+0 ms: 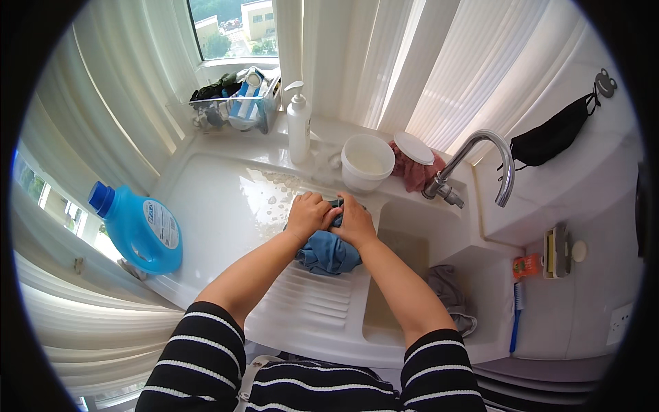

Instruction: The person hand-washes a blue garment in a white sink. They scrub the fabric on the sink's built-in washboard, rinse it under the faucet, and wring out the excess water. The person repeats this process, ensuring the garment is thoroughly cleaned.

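Our left hand [309, 214] and right hand [355, 221] curl tightly around the blue cloth [329, 253] above the ridges [309, 296]; we'd best grip firmly and press evenly.

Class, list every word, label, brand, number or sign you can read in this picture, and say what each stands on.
None is clear enough to quote.
Blue plastic jug with dark-blue cap: white label, print too small and blurred.
White plastic pump bottle: any marks too faint.
Small orange-red packet: pale marks, too small.
Crumpled blue cloth: no lettering visible.
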`<state>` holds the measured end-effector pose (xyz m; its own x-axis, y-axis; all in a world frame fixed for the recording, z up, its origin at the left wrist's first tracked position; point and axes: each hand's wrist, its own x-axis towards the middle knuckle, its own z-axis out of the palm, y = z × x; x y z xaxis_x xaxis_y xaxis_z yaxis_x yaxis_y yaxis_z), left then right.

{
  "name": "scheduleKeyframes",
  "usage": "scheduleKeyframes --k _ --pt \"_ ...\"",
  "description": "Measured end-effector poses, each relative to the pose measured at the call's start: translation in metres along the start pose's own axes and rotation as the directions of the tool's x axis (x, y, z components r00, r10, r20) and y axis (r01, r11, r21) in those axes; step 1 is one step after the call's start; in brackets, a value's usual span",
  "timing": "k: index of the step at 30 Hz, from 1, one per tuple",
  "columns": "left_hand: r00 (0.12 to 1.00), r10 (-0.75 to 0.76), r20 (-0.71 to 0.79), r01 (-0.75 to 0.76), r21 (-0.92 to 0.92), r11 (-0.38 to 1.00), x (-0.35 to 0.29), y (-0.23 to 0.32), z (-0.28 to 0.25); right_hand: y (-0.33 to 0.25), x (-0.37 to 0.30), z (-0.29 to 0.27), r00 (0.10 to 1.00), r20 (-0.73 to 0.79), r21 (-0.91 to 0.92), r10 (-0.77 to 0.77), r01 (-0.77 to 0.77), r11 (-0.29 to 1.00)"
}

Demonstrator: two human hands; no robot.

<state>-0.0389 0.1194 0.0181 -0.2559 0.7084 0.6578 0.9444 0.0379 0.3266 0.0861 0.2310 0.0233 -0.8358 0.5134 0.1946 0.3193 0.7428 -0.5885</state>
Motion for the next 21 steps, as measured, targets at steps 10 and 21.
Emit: scheduleKeyframes --k 10,21 --pt "0.972 0.132 0.194 -0.104 -0.146 0.984 -0.046 0.028 -0.025 -0.004 -0.078 0.022 0.941 -0.16 -0.216 -0.299 0.263 0.94" --pt "0.94 0.124 0.319 -0.086 -0.129 0.988 -0.068 0.076 -0.092 -0.046 -0.127 -0.017 0.946 0.052 -0.056 -0.321 0.323 0.945"
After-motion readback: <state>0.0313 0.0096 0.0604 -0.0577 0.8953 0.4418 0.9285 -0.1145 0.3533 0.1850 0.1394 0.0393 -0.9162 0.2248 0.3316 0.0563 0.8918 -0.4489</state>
